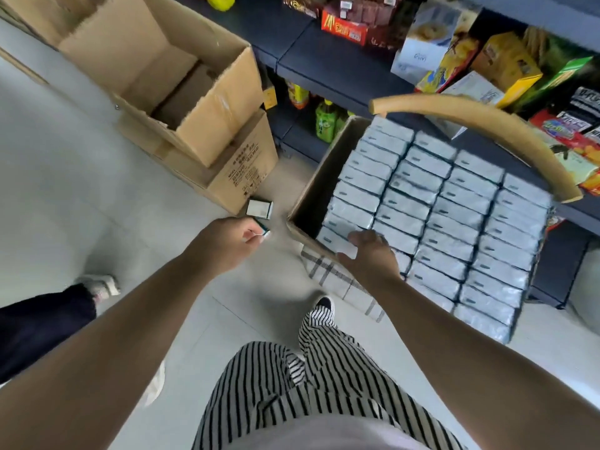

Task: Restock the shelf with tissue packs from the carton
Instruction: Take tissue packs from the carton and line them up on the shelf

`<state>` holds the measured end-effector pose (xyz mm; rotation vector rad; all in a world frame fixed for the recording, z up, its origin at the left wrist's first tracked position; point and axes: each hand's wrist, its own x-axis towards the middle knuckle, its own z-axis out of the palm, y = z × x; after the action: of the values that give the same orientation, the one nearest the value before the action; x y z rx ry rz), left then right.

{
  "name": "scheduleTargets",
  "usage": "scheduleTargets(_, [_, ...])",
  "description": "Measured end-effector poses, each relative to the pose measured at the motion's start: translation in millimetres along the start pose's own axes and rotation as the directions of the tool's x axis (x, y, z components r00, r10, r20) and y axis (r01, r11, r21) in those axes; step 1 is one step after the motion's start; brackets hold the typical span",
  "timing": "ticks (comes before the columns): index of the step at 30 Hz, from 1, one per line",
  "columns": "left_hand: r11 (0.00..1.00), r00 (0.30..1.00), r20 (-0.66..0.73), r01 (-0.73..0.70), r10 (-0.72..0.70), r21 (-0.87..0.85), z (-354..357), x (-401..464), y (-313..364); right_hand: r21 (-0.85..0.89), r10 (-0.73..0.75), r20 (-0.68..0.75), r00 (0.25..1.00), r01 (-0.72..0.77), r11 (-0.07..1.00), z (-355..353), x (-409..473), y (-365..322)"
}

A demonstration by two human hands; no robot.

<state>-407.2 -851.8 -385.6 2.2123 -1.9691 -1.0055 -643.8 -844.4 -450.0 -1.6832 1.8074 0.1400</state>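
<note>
The left grip (pixel 227 241) pinches one tissue pack (pixel 264 231); a second pack (pixel 259 208) lies on the floor (pixel 81 190) just beyond; the right grip (pixel 370 251), fingers spread and released, rests on the near-left packs in the carton (pixel 311 196); four columns fill it.

An open, empty brown cardboard box (pixel 156 76) sits atop a sealed printed box (pixel 233 177) on the pale tiled floor (pixel 81 190). Green drink bottles (pixel 326 120) stand low beside it. Snack packets (pixel 506 63) and a red biscuit box (pixel 344 26) crowd higher up. A bystander's dark trouser leg (pixel 39 332) and white shoe (pixel 104 287) show at left.
</note>
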Motion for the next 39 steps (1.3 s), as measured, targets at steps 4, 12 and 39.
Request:
scheduleTargets(4, [0.999,0.998,0.046,-0.047,0.046,0.005,-0.2,23.2,4.1,-0.115,0.022,-0.007,1.0,-0.023,0.993,4.1,2.5,-8.8])
scheduleTargets(12, [0.989,0.953,0.263,-0.149,0.147,-0.013,13.8,59.6,9.3,-0.007,0.122,-0.051,0.991,-0.122,0.992,-3.5,3.9,-17.9])
scheduleTargets(39, [0.802,0.667,0.528,-0.184,0.526,-0.568,-30.8,48.7,78.7,0.998,0.611,-0.027,0.791,0.057,-0.03,-47.1,-110.2,-81.0])
